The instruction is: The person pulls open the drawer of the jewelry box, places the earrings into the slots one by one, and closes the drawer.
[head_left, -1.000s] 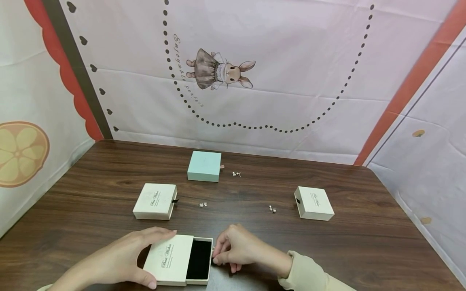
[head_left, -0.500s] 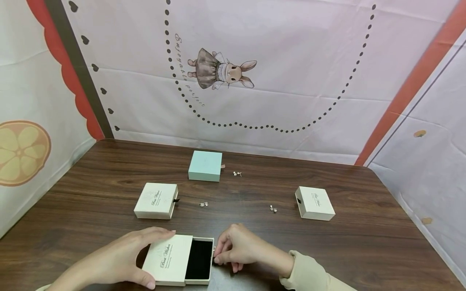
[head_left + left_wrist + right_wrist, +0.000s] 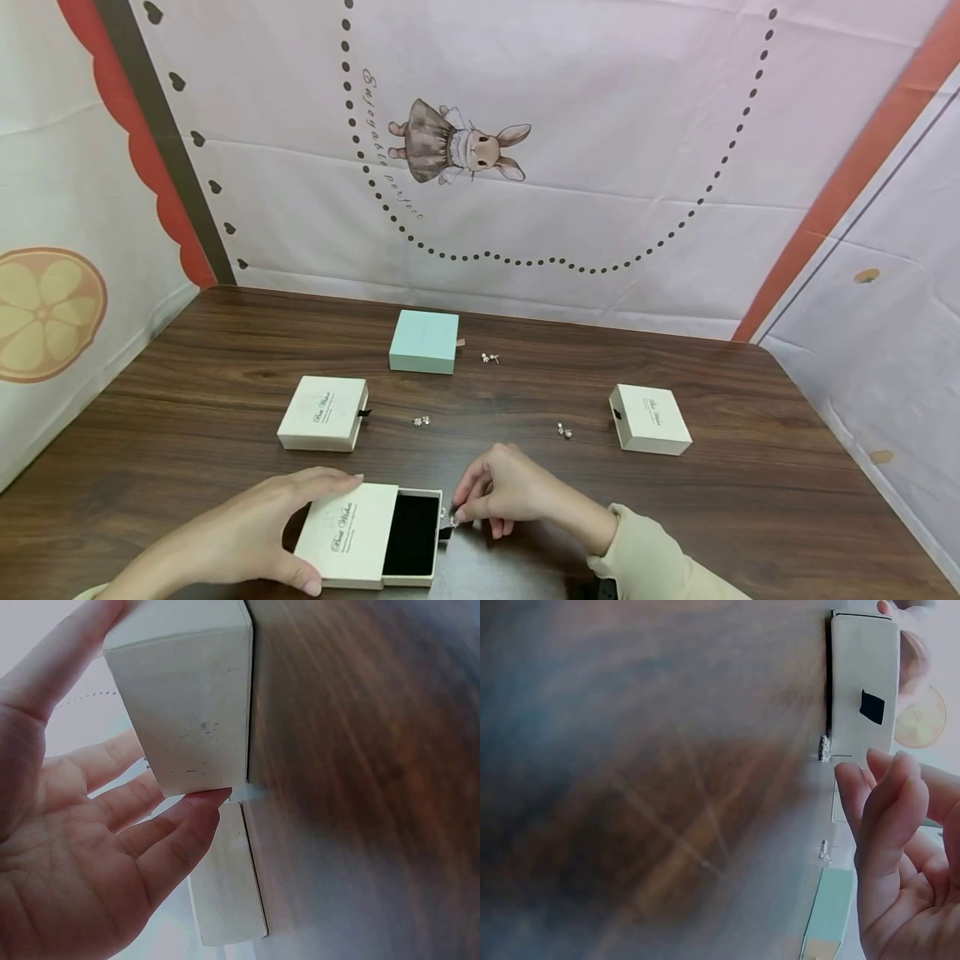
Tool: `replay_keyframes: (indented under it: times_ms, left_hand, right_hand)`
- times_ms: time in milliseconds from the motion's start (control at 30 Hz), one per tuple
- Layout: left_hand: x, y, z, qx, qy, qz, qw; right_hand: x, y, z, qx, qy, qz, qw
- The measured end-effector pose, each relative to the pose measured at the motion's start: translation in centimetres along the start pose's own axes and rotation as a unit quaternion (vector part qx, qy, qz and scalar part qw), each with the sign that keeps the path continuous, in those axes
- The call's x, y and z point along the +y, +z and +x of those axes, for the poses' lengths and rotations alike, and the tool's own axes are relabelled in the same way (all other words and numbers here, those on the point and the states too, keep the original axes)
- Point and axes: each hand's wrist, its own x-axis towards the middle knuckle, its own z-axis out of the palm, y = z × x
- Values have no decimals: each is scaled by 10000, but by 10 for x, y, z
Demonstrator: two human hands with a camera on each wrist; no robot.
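Note:
My left hand grips the cream sliding jewelry box, thumb at the near side and fingers at the far side. The drawer, lined in black, stands partly pulled out to the right. A black pull tab sticks out of its end. My right hand is just right of the tab, its bent thumb and finger tips right at a pair of small sparkly earrings beside the drawer. In the right wrist view an earring's thin post points toward those fingertips.
Farther back are a cream box, a mint-green box and, at right, another cream box. Near them lie earring pairs: one at left, one at the back, one at right. Printed cloth hangs behind the table.
The drawer has slid out slightly. My right hand has come off the pull tab and moved a little right and away, uncovering the tab and earrings. The left hand keeps its grip.

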Motion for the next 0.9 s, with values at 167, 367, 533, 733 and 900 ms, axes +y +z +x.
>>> replay_keyframes:
  times_ms: [167,367,533,733,900]
  left_hand:
    - [0,0,0,36,26,16,10000]
    - [0,0,0,37,24,13,10000]
    - [1,-1,0,-7,-17,5,10000]
    - [2,-1,0,48,49,54,10000]
    - [1,0,0,64,43,57,10000]
  right_hand:
    - [1,1,2,-78,65,-47,9999]
    - [1,2,4,-122,124,-160,9997]
    - [1,3,6,-179,121,-194,9996]
    - [1,4,7,-209,33,-262,9994]
    - [2,3,5,-148,-171,-327,9992]
